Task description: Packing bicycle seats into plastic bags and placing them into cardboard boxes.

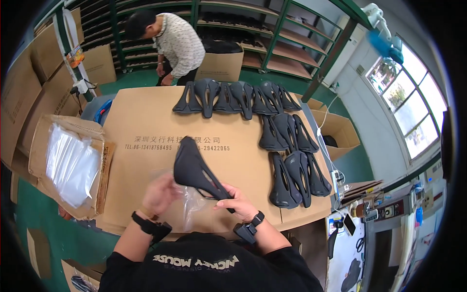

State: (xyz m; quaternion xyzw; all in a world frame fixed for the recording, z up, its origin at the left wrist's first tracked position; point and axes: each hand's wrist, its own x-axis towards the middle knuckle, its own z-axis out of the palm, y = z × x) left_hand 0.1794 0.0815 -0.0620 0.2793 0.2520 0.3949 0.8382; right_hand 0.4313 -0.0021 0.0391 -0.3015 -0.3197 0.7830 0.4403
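A: Black moulded bike saddle (194,168), long centre cut-out, held above the middle of the table (141,121). Narrow nose end low, toward the person; wide rear end up and away.

B: Hands?

A: Right hand (238,202) closed on the saddle's nose end, fingers wrapped round it. Left hand (159,193) pinched on a clear plastic bag (187,204), just beside and under the saddle. The bag's mouth sits at the nose; whether the saddle is already inside it, cannot tell.

B: Surface?

A: Brown cardboard sheet covers the table. More black saddles (272,131) lie on it: a row along the far edge, two clusters down the right side, overlapping one another, well apart from the held one.

B: Left side?

A: Open carton (44,160) just beside the table, a stack of clear bags (73,163) inside.

B: Anyone else?

A: A second person (175,44) in a pale patterned shirt stands at the far end, bent forward, near another carton (221,65). Green shelving (292,44) behind. Their hands are low at the table's edge, not on the saddles.
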